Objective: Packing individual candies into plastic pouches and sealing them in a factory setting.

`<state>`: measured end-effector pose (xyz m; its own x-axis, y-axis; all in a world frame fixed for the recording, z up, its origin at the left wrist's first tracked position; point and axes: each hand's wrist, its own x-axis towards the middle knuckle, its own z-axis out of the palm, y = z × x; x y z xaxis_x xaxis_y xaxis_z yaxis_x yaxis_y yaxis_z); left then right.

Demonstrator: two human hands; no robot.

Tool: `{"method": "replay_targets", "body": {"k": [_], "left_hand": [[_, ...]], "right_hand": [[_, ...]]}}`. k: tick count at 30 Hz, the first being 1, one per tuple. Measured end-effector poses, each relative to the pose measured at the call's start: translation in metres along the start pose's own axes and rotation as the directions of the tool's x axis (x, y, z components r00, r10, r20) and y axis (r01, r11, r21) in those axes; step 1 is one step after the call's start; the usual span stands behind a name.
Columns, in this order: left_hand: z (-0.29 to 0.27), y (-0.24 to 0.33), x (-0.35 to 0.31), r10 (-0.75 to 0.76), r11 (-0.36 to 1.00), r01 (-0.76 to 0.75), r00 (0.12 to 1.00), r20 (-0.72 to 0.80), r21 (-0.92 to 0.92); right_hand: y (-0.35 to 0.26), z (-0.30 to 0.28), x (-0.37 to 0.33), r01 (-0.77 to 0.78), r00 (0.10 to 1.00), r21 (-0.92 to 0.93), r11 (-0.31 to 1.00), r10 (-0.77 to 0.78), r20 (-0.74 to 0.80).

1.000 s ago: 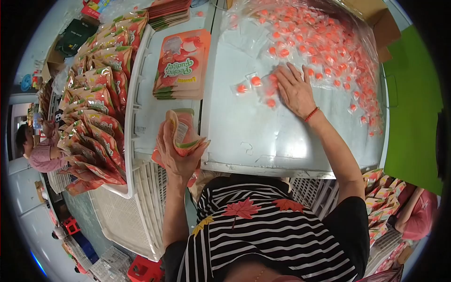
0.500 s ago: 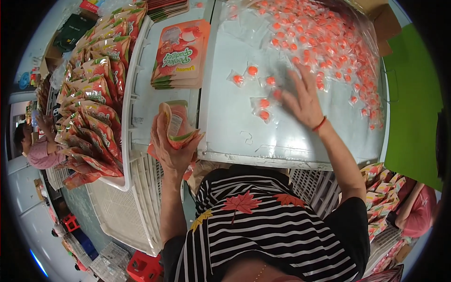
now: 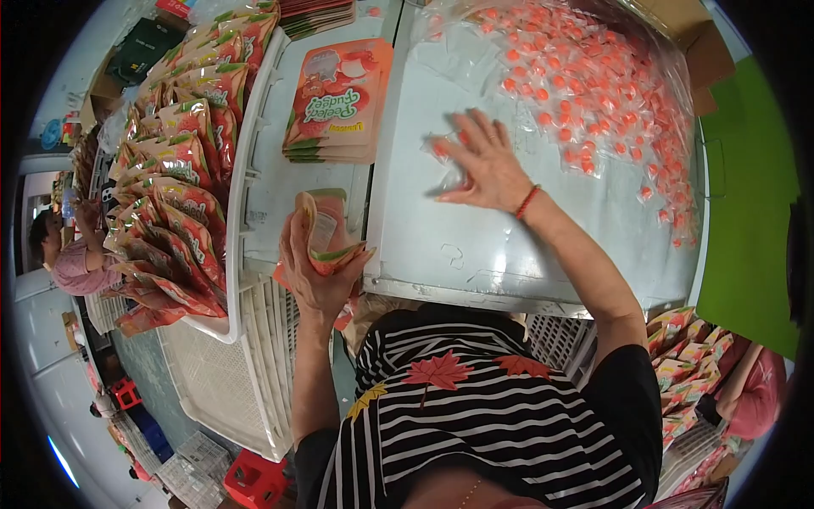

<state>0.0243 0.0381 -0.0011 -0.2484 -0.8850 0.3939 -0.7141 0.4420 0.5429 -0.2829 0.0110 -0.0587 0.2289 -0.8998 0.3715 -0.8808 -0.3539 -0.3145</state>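
Fisheye cam here in rm, L of head-worn pair, faces straight down past striped shirt (image 3: pixel 475 407) (v. close) to table's (image 3: pixel 424 242) near edge, L hand (image 3: pixel 315 276) & R hand (image 3: pixel 492 174).

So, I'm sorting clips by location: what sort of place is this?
Probably a packing workshop: wrapped red pieces across a table, a crate crammed with pouches, and a stack of flat pouches.

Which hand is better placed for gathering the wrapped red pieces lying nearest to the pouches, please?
Probably the right hand: its spread fingers are already at those wrapped red pieces, while the left hand is holding a pouch.
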Motion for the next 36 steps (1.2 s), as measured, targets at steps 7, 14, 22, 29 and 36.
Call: {"method": "replay_targets", "body": {"k": [7, 14, 22, 29, 36], "left_hand": [[0.004, 0.001, 0.006, 0.001, 1.0, -0.001, 1.0, 0.018, -0.011], [0.0, -0.009, 0.008, 0.043, 0.997, -0.041, 0.999, -0.025, 0.065], [0.013, 0.0, 0.014, 0.042, 0.999, -0.042, 0.999, 0.015, 0.03], [0.005, -0.001, 0.017, 0.023, 0.999, -0.023, 1.0, 0.018, 0.028], [0.007, 0.0, 0.014, 0.01, 1.0, -0.011, 0.999, 0.034, 0.024]], "right_hand": [[-0.054, 0.036, -0.004, -0.014, 0.998, -0.044, 0.999, 0.012, -0.059], [-0.004, -0.018, -0.022, -0.246, 0.915, 0.074, 0.966, 0.257, -0.311], [0.061, -0.034, -0.059, -0.378, 0.922, -0.222, 0.899, 0.342, -0.183], [0.059, -0.049, -0.064, -0.317, 0.645, 0.887, 0.336, 0.762, -0.059], [0.111, -0.067, -0.094, -0.036, 0.514, 0.989, -0.142, 0.846, 0.14]]}}
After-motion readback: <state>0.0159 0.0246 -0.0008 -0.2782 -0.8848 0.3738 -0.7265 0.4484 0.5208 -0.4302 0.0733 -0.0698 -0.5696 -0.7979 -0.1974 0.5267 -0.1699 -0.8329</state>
